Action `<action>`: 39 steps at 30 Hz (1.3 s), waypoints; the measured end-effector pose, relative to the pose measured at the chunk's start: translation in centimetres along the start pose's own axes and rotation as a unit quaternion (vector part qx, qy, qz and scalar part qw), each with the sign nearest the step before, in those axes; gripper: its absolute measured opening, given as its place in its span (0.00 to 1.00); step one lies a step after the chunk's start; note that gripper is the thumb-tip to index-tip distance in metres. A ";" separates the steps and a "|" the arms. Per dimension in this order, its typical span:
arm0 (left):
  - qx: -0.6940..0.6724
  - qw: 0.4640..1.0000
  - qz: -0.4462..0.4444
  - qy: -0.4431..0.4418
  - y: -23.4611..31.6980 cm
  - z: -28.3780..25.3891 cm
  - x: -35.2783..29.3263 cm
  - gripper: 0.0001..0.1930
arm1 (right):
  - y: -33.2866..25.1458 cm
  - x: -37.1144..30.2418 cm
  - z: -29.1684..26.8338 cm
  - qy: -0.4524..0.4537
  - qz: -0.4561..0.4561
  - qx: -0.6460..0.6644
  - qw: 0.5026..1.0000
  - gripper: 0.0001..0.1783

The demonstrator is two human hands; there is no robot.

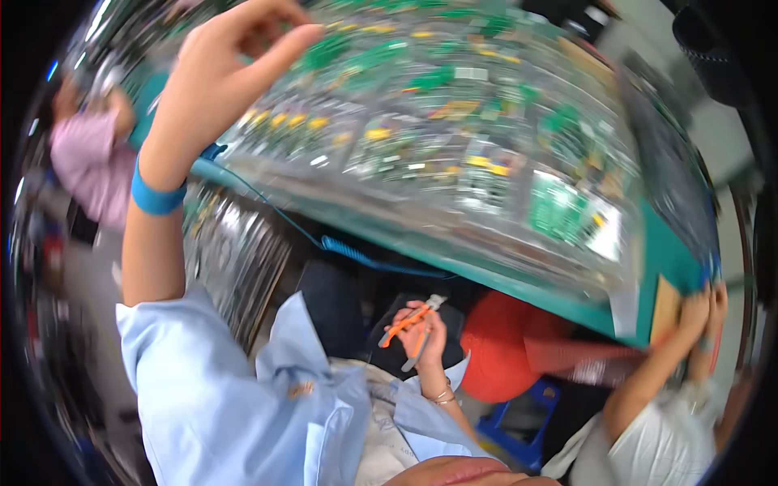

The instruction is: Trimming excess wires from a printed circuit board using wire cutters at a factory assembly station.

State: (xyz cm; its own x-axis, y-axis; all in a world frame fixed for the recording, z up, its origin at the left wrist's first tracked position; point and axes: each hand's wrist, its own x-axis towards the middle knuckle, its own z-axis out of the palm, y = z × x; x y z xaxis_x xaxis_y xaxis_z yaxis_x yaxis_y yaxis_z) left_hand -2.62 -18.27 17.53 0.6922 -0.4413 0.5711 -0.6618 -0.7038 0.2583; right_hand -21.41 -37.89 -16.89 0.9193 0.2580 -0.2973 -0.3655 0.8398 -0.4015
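My left hand [212,77] is raised over the far left part of the workbench. Its thumb and bent fingers are apart, with nothing seen between them. A blue wrist strap [157,191] circles that wrist, and its coiled blue cord [348,250] runs down along the bench edge. Low in front of my body, over my lap, my right hand [435,338] is closed around a pair of pliers [408,321] with orange and grey handles. The metal jaws point up and away. Green circuit boards [557,204] in clear plastic trays lie on the bench, smeared by motion.
The green bench edge [519,293] runs between my hands. A round red stool seat [498,348] and a blue plastic stool [527,421] stand to the right. A person in white [660,429] works at the right; another in pink [93,166] is at the far left.
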 end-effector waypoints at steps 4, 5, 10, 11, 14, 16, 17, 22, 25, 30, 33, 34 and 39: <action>0.053 0.927 -0.312 0.203 -12.1 -2.7 -18.5 0.10 | 0.8 -1.0 0.3 -0.035 -0.064 0.052 0.996 0.15; 0.107 0.908 -0.359 0.190 -13.8 -2.5 -23.4 0.10 | 0.6 -1.6 0.8 -0.053 -0.080 -0.032 0.995 0.17; 0.026 0.835 -0.525 0.161 -15.5 2.6 -36.8 0.19 | 0.6 -2.9 2.0 -0.095 -0.138 -0.219 0.961 0.15; 0.018 0.840 -0.521 0.151 -15.3 3.4 -37.3 0.20 | 0.4 -2.9 1.9 -0.093 -0.116 -0.251 0.956 0.14; 0.187 0.838 -0.505 0.089 -16.3 4.6 -36.2 0.23 | 0.4 -3.8 2.4 -0.108 -0.109 -0.288 0.945 0.14; 0.155 0.843 -0.513 0.045 -17.4 4.4 -33.3 0.25 | 0.2 -4.8 2.4 -0.093 -0.140 -0.331 0.928 0.15; 0.136 0.840 -0.525 0.004 -17.4 4.5 -31.9 0.27 | 0.1 -5.4 2.4 -0.085 -0.154 -0.352 0.919 0.15; 0.164 0.769 -0.599 -0.149 -17.3 5.4 -28.4 0.35 | 0.8 -5.6 -1.0 -0.096 -0.234 -0.248 0.935 0.16; 0.152 0.777 -0.603 -0.103 -17.4 6.8 -27.2 0.35 | 1.0 -5.5 -0.6 -0.059 -0.229 -0.220 0.946 0.16; 0.211 0.782 -0.587 0.009 -17.0 11.5 -26.5 0.36 | 0.7 -5.2 0.3 -0.043 -0.215 -0.196 0.956 0.16; 0.273 0.777 -0.566 0.045 -17.0 13.6 -25.1 0.35 | 0.9 -4.8 0.0 -0.057 -0.222 -0.186 0.955 0.16; 0.263 0.771 -0.580 0.020 -16.9 13.8 -24.4 0.35 | 0.7 -4.9 -0.3 -0.056 -0.229 -0.182 0.955 0.16; 0.284 0.761 -0.584 0.007 -18.9 14.1 -24.9 0.20 | 1.3 -4.8 0.6 -0.054 -0.274 -0.183 0.943 0.16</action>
State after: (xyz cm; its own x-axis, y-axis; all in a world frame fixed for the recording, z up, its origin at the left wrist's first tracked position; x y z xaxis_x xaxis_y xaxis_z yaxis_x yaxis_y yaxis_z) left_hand -3.28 -1.80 -12.56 0.7070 0.6720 0.2204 0.6353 -0.7404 0.2195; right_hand -26.24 -37.72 -15.48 0.9870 -0.1028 0.1234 0.1606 0.6454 -0.7468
